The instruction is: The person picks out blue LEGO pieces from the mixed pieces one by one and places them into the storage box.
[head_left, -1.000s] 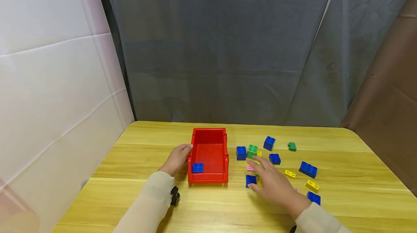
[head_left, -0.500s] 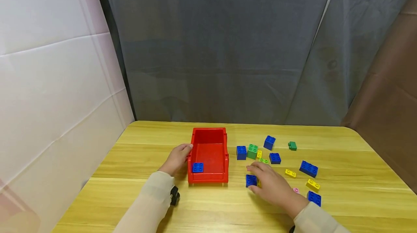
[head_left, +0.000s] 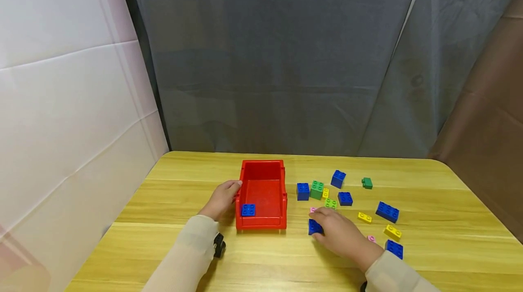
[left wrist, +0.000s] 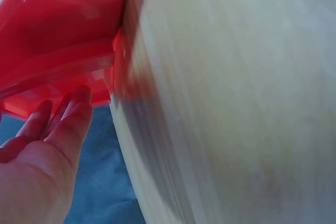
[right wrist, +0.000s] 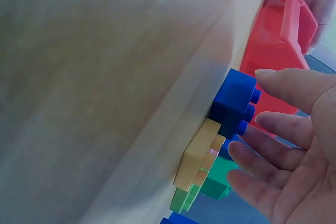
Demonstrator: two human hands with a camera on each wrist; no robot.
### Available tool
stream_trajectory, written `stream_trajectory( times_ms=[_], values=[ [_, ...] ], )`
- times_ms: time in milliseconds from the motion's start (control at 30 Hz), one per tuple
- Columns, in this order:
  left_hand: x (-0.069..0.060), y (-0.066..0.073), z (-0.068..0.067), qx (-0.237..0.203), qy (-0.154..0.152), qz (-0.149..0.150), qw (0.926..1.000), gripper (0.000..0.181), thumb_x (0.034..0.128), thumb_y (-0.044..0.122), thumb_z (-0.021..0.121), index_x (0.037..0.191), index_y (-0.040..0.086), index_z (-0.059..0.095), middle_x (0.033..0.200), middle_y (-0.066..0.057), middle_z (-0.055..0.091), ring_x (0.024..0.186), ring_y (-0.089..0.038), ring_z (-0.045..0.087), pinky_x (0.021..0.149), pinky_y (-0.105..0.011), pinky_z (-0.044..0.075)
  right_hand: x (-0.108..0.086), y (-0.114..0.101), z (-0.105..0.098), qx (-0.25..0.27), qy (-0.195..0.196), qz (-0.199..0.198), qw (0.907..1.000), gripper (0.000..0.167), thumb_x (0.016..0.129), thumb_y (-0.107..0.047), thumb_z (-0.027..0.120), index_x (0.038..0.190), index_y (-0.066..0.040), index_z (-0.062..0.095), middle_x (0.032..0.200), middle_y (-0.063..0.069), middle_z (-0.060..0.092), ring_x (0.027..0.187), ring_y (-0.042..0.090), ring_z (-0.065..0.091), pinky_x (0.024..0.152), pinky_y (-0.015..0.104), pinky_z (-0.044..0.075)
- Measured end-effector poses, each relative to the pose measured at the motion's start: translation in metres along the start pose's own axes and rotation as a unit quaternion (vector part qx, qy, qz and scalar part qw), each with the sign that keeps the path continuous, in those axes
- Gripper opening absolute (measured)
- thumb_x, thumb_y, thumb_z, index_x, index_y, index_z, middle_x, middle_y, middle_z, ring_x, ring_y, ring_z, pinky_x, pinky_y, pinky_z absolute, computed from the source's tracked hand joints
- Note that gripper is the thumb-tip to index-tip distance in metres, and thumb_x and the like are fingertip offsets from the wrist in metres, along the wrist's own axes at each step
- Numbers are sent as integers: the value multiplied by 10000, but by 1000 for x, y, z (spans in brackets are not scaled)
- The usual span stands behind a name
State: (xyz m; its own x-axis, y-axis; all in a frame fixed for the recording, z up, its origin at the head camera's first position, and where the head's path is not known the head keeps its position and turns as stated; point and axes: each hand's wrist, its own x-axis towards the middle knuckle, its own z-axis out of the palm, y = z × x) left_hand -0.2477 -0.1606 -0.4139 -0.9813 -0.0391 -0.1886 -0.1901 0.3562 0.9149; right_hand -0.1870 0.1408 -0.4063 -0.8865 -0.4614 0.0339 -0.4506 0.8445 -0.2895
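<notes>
We've our R hand (head_left: 341,233) by the blue block (right wrist: 230,100) on the table (head_left: 261,260), fingers spread, prob. not touching (hard to see). L hand (head_left: 220,200), fingers straightish, touches the red box (head_left: 261,224). Looks like grab step; next needs a thumb-&-finger pinch.

head: no readable text | left wrist: no readable text | right wrist: no readable text
</notes>
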Motion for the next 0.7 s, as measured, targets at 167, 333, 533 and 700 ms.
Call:
stream_trajectory(
  times_ms=[167,333,533,700],
  values=[
    [0,0,0,28,-20,-40,10000,505,1028,357,412,1399,17,458,1378,-199,503,1256,-387,474,1038,-521,405,1,0,0,-53,-98,-17,9999,457,838,-188,754,1238,-6,627,1275,154,599,1210,326,539,1011,486,437],
    [-1,-1,0,37,-34,-54,10000,510,1029,363,409,1401,18,455,1376,-198,503,1255,-387,473,1033,-523,409,2,0,0,-94,-196,-12,9998,445,840,-175,751,1230,-1,629,1261,152,612,1208,327,542,1013,484,435],
    [-2,0,0,30,-62,-48,10000,519,1029,375,406,1408,21,448,1387,-197,495,1260,-389,469,1039,-528,401,4,1,1,-277,-176,-108,9994,432,838,-165,752,1216,9,635,1243,151,624,1193,320,555,1001,473,447],
    [-3,1,0,55,-54,-74,9999,528,1025,389,410,1414,35,443,1396,-188,489,1266,-386,462,1039,-532,399,6,2,2,-389,-155,-195,9989,416,836,-161,753,1195,17,644,1230,155,631,1176,322,566,992,467,456]
  ],
)
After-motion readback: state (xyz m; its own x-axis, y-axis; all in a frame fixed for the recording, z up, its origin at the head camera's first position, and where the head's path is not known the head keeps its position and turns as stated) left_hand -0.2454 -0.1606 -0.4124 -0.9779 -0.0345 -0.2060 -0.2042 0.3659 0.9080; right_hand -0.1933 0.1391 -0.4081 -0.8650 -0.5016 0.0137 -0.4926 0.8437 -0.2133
